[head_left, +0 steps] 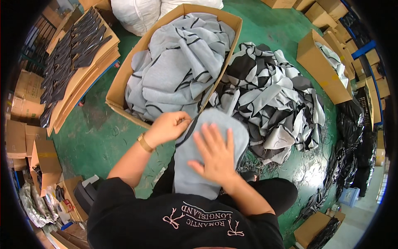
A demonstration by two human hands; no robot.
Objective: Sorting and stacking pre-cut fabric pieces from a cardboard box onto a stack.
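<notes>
A grey fabric piece (211,162) with rounded corners and black edging lies across my lap. My right hand (215,157) rests flat on its upper face, fingers spread. At the piece's upper left edge, my left hand (171,125) is closed in a pinch beside the black edging; whatever its fingertips hold is too small to make out. Just beyond stands a large open cardboard box (120,103), heaped with similar grey pieces (166,68). To its right, a loose pile of grey and black fabric pieces (269,97) sits on the floor.
Dark flat items (74,58) lie in rows on stacked cardboard sheets at left. Black plastic bags (352,141) and an open carton (323,66) stand at right. White sacks (137,14) are behind the box. Thread scraps litter the green floor (132,145).
</notes>
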